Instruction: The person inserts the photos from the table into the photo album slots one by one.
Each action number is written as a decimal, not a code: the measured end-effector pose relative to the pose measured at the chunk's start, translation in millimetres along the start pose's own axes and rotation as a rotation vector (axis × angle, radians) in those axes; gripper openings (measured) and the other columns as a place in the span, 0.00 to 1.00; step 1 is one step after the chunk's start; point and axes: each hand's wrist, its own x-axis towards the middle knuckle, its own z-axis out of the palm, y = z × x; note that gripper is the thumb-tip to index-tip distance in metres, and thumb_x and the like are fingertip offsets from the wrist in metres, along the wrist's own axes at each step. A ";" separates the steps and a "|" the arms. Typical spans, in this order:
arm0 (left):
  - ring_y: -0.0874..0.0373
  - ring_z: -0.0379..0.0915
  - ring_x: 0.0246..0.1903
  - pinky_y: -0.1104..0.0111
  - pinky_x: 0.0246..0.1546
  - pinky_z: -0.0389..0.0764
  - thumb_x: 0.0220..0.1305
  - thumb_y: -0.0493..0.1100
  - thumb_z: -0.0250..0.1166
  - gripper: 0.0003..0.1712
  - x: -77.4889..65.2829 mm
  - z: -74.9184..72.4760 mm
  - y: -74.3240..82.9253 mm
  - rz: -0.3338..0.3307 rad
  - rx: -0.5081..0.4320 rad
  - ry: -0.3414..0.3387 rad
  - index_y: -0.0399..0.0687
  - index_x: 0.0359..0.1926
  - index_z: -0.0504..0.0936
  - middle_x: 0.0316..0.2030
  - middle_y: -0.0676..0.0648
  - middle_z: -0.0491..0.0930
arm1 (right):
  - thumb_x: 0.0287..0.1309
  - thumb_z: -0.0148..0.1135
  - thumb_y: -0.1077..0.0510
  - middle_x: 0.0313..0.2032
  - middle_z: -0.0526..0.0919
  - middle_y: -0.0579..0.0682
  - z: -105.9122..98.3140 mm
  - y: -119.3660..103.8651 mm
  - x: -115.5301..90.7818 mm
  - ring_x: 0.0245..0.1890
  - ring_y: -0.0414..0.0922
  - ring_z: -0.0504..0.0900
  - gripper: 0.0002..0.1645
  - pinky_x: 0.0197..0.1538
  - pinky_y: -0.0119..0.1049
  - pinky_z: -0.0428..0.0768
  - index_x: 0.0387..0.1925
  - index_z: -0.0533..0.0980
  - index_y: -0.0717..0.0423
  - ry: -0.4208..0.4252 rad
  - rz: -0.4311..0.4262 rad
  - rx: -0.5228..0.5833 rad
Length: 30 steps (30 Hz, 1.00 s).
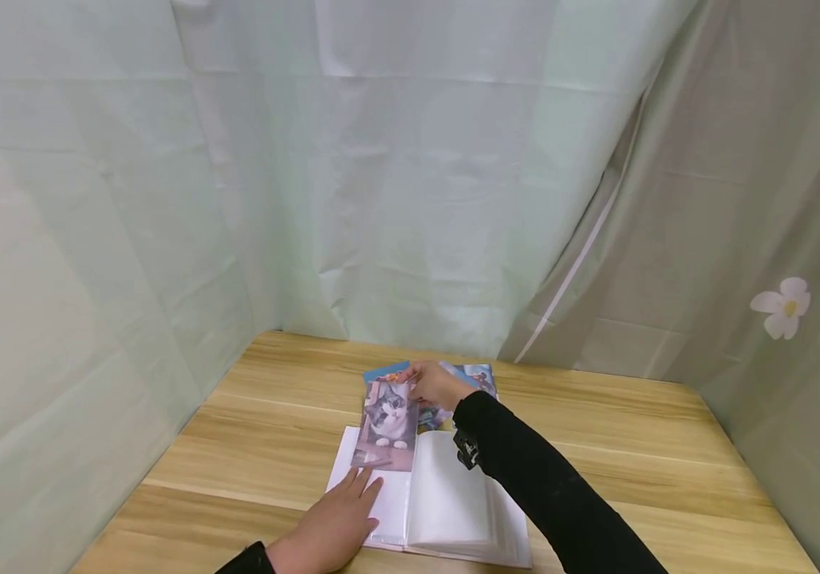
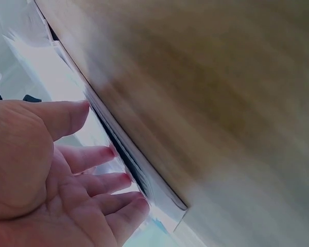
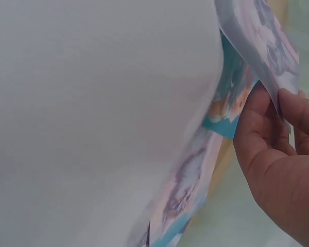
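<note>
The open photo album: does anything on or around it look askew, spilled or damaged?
Nothing looks spilled or plainly damaged. The loose pictures beyond the album overlap at uneven angles, so they look a little untidy. The cat picture, partly over the left page, is simply held by the right hand.

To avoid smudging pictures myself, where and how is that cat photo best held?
Probably pinch the cat photo at its upper right corner, coming from the right, as the right hand does: it is a thin, bending sheet, and the left hand is by its lower edge.
</note>
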 end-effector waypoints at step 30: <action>0.32 0.65 0.65 0.48 0.64 0.69 0.67 0.46 0.64 0.29 0.0 -2.4 0.5 0.017 -0.022 0.017 0.29 0.62 0.75 0.63 0.28 0.70 | 0.54 0.60 0.80 0.29 0.76 0.52 23.5 9.3 -12.5 0.19 0.43 0.68 0.16 0.22 0.33 0.72 0.41 0.80 0.64 -0.065 0.099 -0.142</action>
